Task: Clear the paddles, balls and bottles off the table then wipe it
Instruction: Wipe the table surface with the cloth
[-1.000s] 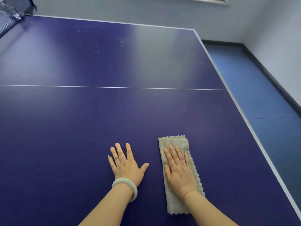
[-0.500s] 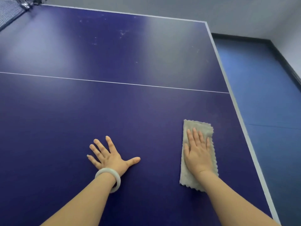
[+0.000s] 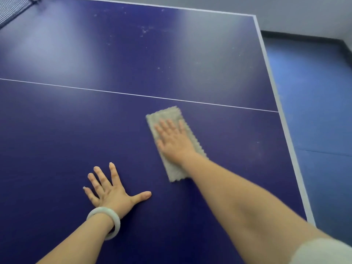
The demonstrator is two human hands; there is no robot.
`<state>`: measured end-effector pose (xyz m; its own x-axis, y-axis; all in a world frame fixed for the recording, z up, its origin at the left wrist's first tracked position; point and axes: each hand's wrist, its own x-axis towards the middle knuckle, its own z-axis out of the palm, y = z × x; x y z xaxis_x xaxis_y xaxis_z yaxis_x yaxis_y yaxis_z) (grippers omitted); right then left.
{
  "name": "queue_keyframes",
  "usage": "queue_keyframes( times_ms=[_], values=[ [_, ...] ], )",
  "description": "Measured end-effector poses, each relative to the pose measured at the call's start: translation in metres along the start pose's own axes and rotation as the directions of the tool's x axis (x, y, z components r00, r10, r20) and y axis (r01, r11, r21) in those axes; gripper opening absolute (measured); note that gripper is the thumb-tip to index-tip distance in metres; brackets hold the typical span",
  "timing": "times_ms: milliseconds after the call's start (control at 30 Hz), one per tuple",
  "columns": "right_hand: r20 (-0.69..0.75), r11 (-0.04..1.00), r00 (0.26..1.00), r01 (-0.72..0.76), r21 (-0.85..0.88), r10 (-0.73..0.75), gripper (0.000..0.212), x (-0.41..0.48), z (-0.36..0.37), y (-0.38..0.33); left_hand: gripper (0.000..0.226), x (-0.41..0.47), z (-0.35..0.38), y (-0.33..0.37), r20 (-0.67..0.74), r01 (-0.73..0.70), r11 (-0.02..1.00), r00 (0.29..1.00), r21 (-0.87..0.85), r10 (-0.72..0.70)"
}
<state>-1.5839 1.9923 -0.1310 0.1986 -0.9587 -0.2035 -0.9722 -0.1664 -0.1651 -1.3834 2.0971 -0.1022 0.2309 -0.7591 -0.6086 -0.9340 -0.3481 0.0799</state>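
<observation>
A folded grey cloth [image 3: 172, 168] lies flat on the dark blue table-tennis table [image 3: 76, 130], just below the white centre line. My right hand [image 3: 174, 142] presses flat on the cloth with straight fingers. My left hand [image 3: 112, 191] rests flat on the bare table to the lower left of the cloth, fingers spread, with a pale bangle on the wrist. No paddles, balls or bottles are in view.
The table's white right edge [image 3: 282, 111] runs down the right side, with blue floor [image 3: 320, 111] beyond it. The net [image 3: 11, 10] shows at the top left corner. Pale specks [image 3: 144, 31] mark the far half of the table.
My right hand has pushed the cloth forward and to the left, away from the right edge and closer to the centre line. My left hand stays planted on the table.
</observation>
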Motion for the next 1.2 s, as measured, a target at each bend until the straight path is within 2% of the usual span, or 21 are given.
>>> queue_keyframes(
  times_ms=[67, 100, 200, 267, 300, 333, 467, 500, 567, 600, 667, 733, 833, 967, 1100, 1200],
  values=[
    [-0.026, 0.977, 0.977, -0.212, 0.003, 0.212, 0.058, 0.013, -0.011, 0.05, 0.149, 0.001, 0.0, 0.001, 0.005, 0.002, 1.0, 1.0, 0.006, -0.002],
    [-0.054, 0.942, 0.941, -0.334, 0.023, 0.334, 0.058, 0.01, -0.016, 0.078, 0.148, 0.001, 0.0, 0.001, 0.009, 0.006, 1.0, 1.0, 0.012, -0.006],
    [-0.076, 0.742, 0.74, -0.655, 0.145, 0.668, 0.06, -0.027, -0.021, 0.146, 0.148, 0.001, -0.002, 0.002, 0.015, 0.018, 1.0, 1.0, 0.019, -0.019],
    [-0.082, 0.6, 0.597, -0.776, 0.196, 0.798, 0.062, -0.054, -0.014, 0.147, 0.15, -0.001, -0.002, 0.003, 0.012, 0.021, 1.0, 1.0, 0.023, -0.021],
    [-0.1, 0.577, 0.569, -0.793, 0.197, 0.816, 0.063, -0.064, -0.008, 0.135, 0.152, -0.002, -0.003, 0.004, 0.015, 0.022, 0.999, 1.0, 0.026, -0.022],
    [-0.111, 0.596, 0.586, -0.781, 0.185, 0.803, 0.063, -0.071, -0.001, 0.121, 0.153, -0.003, -0.003, 0.004, 0.021, 0.024, 0.999, 0.999, 0.031, -0.024],
    [-0.116, 0.806, 0.798, -0.587, 0.075, 0.591, 0.062, -0.097, 0.012, 0.1, 0.153, -0.007, -0.008, 0.005, 0.017, 0.008, 0.999, 1.0, 0.032, -0.009],
    [-0.107, 0.828, 0.821, -0.558, 0.062, 0.561, 0.062, -0.1, 0.012, 0.105, 0.15, -0.007, -0.009, 0.006, -0.01, -0.025, 0.999, 1.0, 0.036, 0.025],
    [-0.094, 0.851, 0.845, -0.523, 0.05, 0.526, 0.062, -0.103, 0.011, 0.116, 0.14, -0.011, -0.005, 0.021, -0.082, -0.176, 0.978, 0.979, 0.11, 0.186],
    [-0.093, 0.859, 0.854, -0.51, 0.046, 0.512, 0.062, -0.102, 0.01, 0.119, 0.136, -0.015, 0.001, 0.034, -0.087, -0.257, 0.955, 0.959, 0.147, 0.271],
    [-0.093, 0.865, 0.86, -0.501, 0.04, 0.502, 0.061, -0.096, 0.005, 0.124, 0.135, -0.026, 0.019, 0.065, -0.03, -0.337, 0.926, 0.937, 0.17, 0.347],
    [-0.104, 0.845, 0.839, -0.533, 0.039, 0.534, 0.06, -0.088, -0.002, 0.141, 0.139, -0.035, 0.039, 0.088, 0.019, -0.34, 0.92, 0.939, 0.193, 0.343],
    [-0.101, 0.785, 0.779, -0.617, 0.061, 0.619, 0.06, -0.082, -0.009, 0.179, 0.142, -0.035, 0.052, 0.095, 0.012, -0.308, 0.932, 0.95, 0.191, 0.312],
    [-0.044, 0.611, 0.613, -0.776, 0.155, 0.789, 0.06, -0.1, -0.015, 0.22, 0.142, -0.035, 0.05, 0.095, 0.021, -0.296, 0.935, 0.955, 0.197, 0.297],
    [-0.052, 0.485, 0.486, -0.848, 0.216, 0.873, 0.063, -0.14, -0.003, 0.208, 0.143, -0.037, 0.048, 0.098, 0.02, -0.287, 0.934, 0.957, 0.214, 0.29],
    [-0.062, 0.466, 0.464, -0.859, 0.211, 0.884, 0.063, -0.169, 0.01, 0.184, 0.143, -0.037, 0.047, 0.098, 0.017, -0.286, 0.934, 0.957, 0.213, 0.289]
  ],
)
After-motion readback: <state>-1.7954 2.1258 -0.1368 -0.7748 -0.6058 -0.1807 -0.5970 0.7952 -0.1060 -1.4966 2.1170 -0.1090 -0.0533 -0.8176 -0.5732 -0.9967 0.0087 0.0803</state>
